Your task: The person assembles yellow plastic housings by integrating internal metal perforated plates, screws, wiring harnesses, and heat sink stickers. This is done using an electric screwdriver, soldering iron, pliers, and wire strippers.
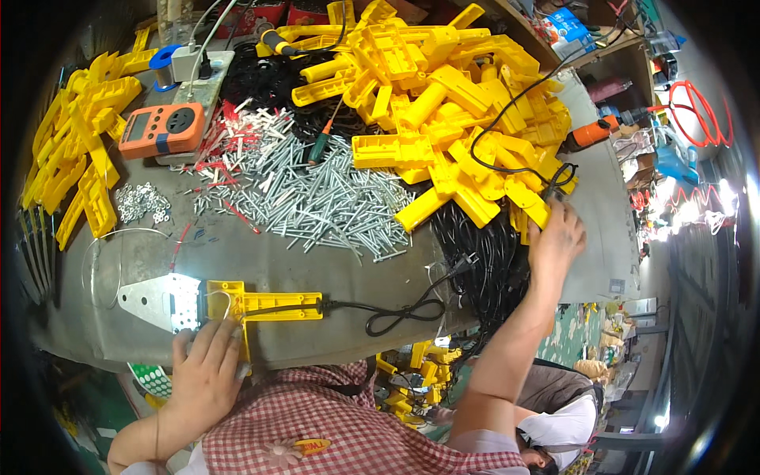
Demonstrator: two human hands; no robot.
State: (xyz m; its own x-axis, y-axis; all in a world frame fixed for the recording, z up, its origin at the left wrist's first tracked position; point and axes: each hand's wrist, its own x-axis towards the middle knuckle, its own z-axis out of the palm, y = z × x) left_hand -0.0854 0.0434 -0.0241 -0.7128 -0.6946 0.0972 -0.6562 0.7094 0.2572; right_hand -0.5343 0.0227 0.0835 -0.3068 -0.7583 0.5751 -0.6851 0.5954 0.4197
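Note:
In front of me lies a yellow plastic handle shell, its inside facing up, with a black power cord running out of its end. A pointed silver metal plate with holes sits at its left end. My left hand holds the shell's wide end, fingertips on its edge beside the plate. My right hand reaches to the right edge of a big pile of yellow plastic shells. Its fingers curl round the end of one yellow shell; the fingertips are partly hidden.
Loose screws heap mid-table, beside nuts and an orange meter. More yellow shells pile up at left. Black cables hang over the table's front edge. An orange power screwdriver lies right. Another person sits behind my right arm.

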